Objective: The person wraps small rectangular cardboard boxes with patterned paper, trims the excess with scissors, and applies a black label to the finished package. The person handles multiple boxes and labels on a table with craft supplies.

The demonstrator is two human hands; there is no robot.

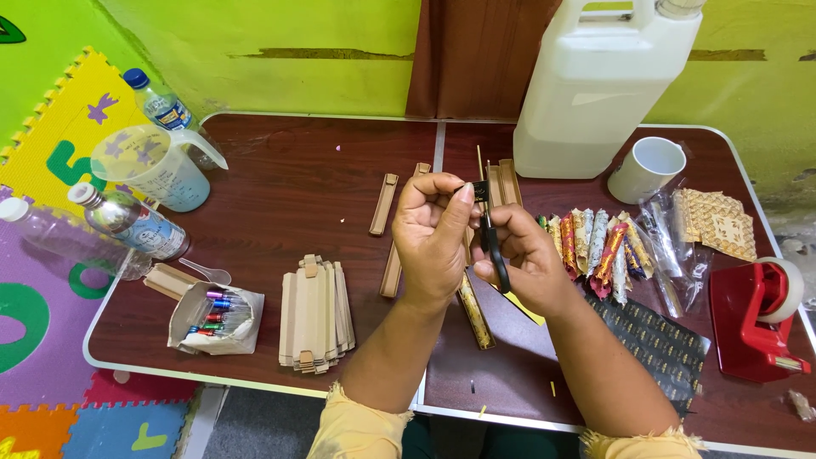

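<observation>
Left hand (432, 231) pinches small dark strip (480, 192): light, flimsy, hold by edge. Right hand (520, 259) closed on black-handled scissors (493, 246).

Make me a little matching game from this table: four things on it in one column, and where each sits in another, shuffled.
Things:
1. white jug
2. red tape dispenser
3. measuring cup
4. black scissors

Places:
A. near right edge of the table
B. far left corner
C. in the right hand, beside the left hand
D. far side, next to the white mug

Pairs: 1-D, 2-A, 3-B, 4-C
</observation>
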